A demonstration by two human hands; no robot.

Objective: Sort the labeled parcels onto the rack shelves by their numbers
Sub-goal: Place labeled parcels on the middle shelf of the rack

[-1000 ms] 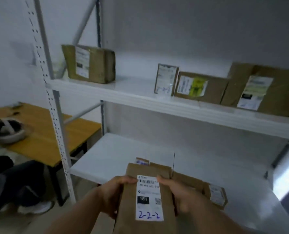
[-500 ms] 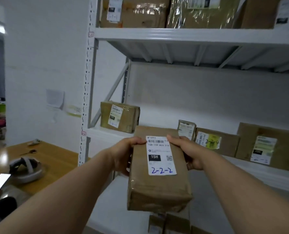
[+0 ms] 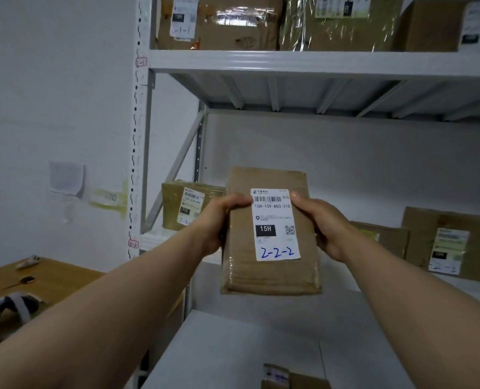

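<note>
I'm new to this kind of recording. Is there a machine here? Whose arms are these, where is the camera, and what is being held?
There is no machine here. The two bare arms belong to a person, and the camera is worn on their head, looking forward and down, so you see roughly what they see.

The left hand and right hand grip a brown parcel by its sides, holding it up in front of a white rack. Its label has 2-2-2 handwritten in blue.

A small tag on the rack post reads 2-2, level with the middle shelf, where other parcels already stand. More boxes sit on the top shelf. A wooden table stands to the left.
</note>
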